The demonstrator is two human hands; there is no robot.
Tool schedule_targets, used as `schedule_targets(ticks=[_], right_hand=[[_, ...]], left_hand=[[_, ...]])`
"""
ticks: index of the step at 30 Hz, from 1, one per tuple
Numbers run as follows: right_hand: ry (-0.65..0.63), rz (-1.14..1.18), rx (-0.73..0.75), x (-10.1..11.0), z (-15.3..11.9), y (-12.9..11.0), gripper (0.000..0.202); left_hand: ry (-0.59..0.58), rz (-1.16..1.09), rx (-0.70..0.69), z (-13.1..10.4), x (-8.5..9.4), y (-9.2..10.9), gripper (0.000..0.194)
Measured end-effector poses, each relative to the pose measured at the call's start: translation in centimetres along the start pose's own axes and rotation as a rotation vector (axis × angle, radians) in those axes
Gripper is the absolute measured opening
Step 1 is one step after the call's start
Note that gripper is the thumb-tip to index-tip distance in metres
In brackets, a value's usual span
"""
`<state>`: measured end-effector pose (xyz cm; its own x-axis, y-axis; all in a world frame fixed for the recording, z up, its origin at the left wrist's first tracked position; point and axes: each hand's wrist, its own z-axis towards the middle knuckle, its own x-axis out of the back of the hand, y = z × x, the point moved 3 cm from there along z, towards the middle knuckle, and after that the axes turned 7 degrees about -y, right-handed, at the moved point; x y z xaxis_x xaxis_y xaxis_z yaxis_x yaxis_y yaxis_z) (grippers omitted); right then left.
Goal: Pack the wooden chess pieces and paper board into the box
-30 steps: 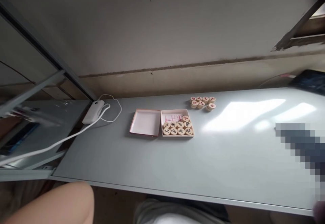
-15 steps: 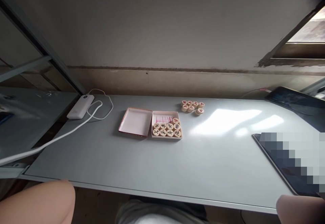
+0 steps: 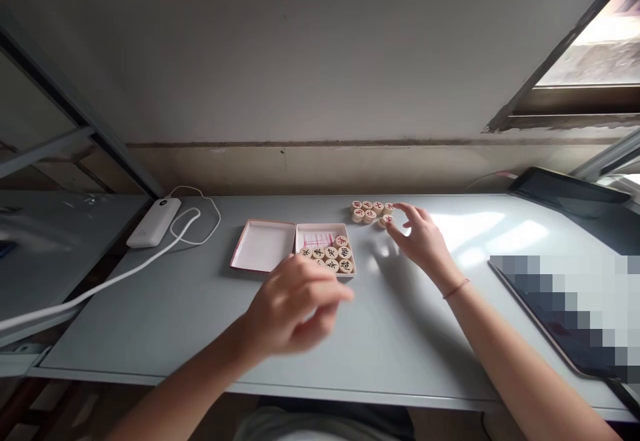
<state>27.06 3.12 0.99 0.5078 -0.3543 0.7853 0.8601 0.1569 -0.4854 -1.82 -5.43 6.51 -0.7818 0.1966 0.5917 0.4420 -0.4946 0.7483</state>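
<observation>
My right hand reaches to the right end of a group of stacked Chinese chess pieces with red characters. Its thumb and index finger are apart, close to the front right stack; contact is hard to tell. Nearer to me, my left hand, slightly blurred, hovers over the desk with curved, parted fingers and nothing in them. Behind it stands an open box holding black-character pieces in rows and one red piece. The hand hides part of the box's front left. The box lid lies inside up at its left.
A white power bank with a white cable is on the left of the grey desk. A dark tablet lies at the back right, and a partly pixelated dark-edged device in front of it. A wall rises behind.
Both hands have come up from below the desk edge: the right to the red-character pieces, the left in front of the box. The camera view has shifted slightly.
</observation>
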Motion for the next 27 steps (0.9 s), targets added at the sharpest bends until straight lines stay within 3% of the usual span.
schedule_targets(ticks=[3,5,8,11,15,19,27], right_hand=[[-0.09,-0.049,-0.056,-2.4,0.5,2.2,0.042],[-0.115,-0.058,-0.062,-3.2,1.0,2.9,0.037],[-0.162,-0.062,-0.061,-3.5,1.6,2.7,0.029],[-0.165,-0.061,-0.077,-3.5,1.8,2.0,0.024],[-0.083,-0.04,-0.075,-3.6,1.3,1.7,0.023],[-0.079,-0.007,-0.059,-3.7,0.9,2.1,0.023],[-0.08,0.032,-0.063,-4.0,1.2,2.5,0.024]], left_hand=[[-0.034,0.113,-0.277,2.8,-0.7,-0.7,0.015],[-0.003,0.219,-0.356,4.3,-1.2,-2.1,0.02],[0.012,0.31,-0.332,5.4,-1.9,-4.1,0.02],[-0.001,0.356,-0.32,5.0,-2.2,-4.9,0.021],[0.006,0.373,-0.315,4.2,-1.7,-4.9,0.02],[0.041,0.346,-0.277,4.0,-1.1,-5.0,0.019],[-0.041,0.354,-0.26,3.9,-1.9,-5.0,0.018]])
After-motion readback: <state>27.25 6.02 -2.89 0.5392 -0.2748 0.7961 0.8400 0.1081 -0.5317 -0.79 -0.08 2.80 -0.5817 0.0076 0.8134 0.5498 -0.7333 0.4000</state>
